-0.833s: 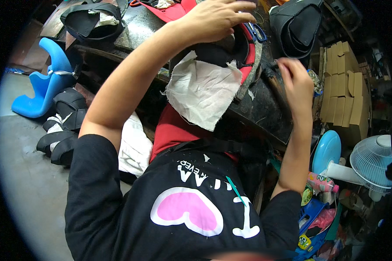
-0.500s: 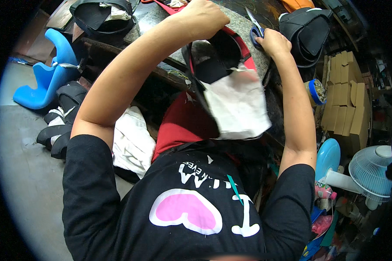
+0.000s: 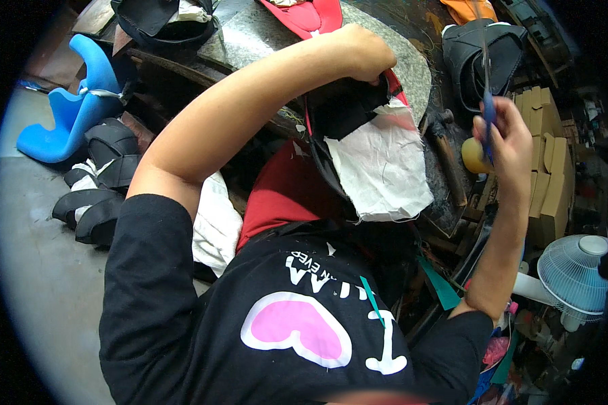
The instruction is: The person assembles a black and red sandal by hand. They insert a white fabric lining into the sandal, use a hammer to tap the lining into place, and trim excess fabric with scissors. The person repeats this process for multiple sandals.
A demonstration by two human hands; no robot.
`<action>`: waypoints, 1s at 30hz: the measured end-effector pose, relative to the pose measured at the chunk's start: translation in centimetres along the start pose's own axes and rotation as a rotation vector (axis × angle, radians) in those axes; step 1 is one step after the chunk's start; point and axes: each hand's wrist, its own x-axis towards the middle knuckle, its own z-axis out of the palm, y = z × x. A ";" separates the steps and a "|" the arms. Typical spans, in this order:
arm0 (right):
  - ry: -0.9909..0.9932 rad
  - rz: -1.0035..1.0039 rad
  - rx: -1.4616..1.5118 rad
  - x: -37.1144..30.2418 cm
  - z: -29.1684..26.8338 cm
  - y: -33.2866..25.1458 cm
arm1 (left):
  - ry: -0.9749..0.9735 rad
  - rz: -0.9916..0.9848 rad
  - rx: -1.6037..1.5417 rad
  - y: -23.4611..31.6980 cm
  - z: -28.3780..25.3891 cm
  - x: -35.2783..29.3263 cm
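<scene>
My left hand reaches across the stone slab, its fingers closed on the edge of a black and red shoe upper. A frayed white cloth lining hangs out of the upper toward my lap. My right hand is raised at the right, wrapped round blue-handled scissors. The scissors' blades point up and away, apart from the upper; motion blurs them slightly. Beyond them rests a black upper. A flat red piece lies behind my left hand.
The grey stone slab sits on a dark bench. A hammer lies at its right, beside a round yellowish container. Cardboard boxes and a fan stand at the right. Black uppers and a blue moulded form are left.
My right hand has lifted the scissors off the slab area and swung them right and nearer. My left hand and the upper have shifted slightly right and nearer.
</scene>
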 end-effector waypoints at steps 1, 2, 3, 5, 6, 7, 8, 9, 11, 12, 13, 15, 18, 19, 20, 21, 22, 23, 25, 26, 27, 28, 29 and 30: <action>0.000 0.174 -0.076 -1.3 -0.5 -1.1 | -0.040 -0.003 0.018 -0.1 -0.2 0.4; -0.002 0.162 -0.133 -2.6 -0.7 -2.0 | -0.072 -0.009 -0.007 0.0 -0.3 0.8; -0.055 0.170 -0.298 -3.5 -0.8 -2.8 | -0.092 -0.012 -0.028 0.0 -0.4 1.2; -0.122 0.164 -0.626 -4.8 -0.6 -3.9 | -0.138 -0.006 -0.050 0.1 -0.6 1.7; -0.132 0.146 -0.791 -5.5 -0.4 -4.3 | -0.138 0.007 -0.042 0.2 -0.6 1.9; -0.152 0.071 -0.885 -5.8 0.1 -4.4 | -0.140 0.022 -0.033 0.3 -0.7 2.0; -0.156 0.006 -0.938 -6.0 0.5 -4.4 | -0.142 0.037 -0.025 0.5 -0.7 2.2; -0.160 -0.059 -0.992 -6.2 0.9 -4.5 | -0.139 0.047 -0.014 0.6 -0.7 2.3; -0.167 -0.151 -1.075 -6.3 1.7 -4.5 | -0.141 0.041 -0.007 0.8 -0.6 2.5; -0.186 -0.102 -1.102 -6.2 1.9 -4.4 | -0.145 0.034 -0.008 0.9 -0.7 2.7; -0.189 -0.103 -1.116 -6.0 2.3 -4.2 | -0.147 0.025 -0.007 0.8 -0.7 2.8; -0.188 -0.158 -1.057 -5.6 2.7 -3.5 | -0.158 -0.009 -0.015 0.4 -0.8 3.1; -0.384 0.580 -0.480 -5.0 2.5 -2.0 | -0.189 -0.093 -0.055 -0.2 -1.3 3.0; -0.398 0.656 -0.287 -5.3 2.4 -1.6 | -0.200 -0.120 -0.070 -0.3 -1.5 2.6; -0.382 0.608 -0.164 -5.6 2.2 -1.3 | -0.214 -0.146 -0.084 -0.3 -1.7 2.1; -0.360 0.582 -0.074 -6.0 1.9 -1.2 | -0.217 -0.158 -0.101 -0.1 -2.0 1.4; -0.352 0.564 0.018 -6.5 1.8 -1.1 | -0.221 -0.161 -0.114 0.2 -2.2 0.7; -0.340 0.529 0.097 -6.9 1.5 -1.3 | -0.209 -0.148 -0.146 0.5 -2.4 -0.2; -0.406 0.491 0.272 -7.7 1.4 -2.0 | -0.121 -0.086 -0.137 1.3 -3.0 -2.1; -0.427 0.469 0.357 -8.0 1.5 -2.5 | -0.053 -0.019 -0.087 1.6 -3.2 -3.0; -0.470 0.501 0.352 -8.2 1.7 -3.0 | -0.045 -0.058 -0.152 2.1 -3.5 -3.8; -0.510 0.504 0.390 -8.5 2.2 -3.3 | -0.015 -0.074 -0.174 2.5 -3.6 -4.4; -0.510 0.577 0.396 -8.6 2.7 -3.6 | 0.014 -0.088 -0.189 2.9 -3.8 -4.9; -0.529 0.605 0.422 -8.7 3.2 -3.8 | 0.015 -0.103 -0.194 3.2 -3.9 -5.3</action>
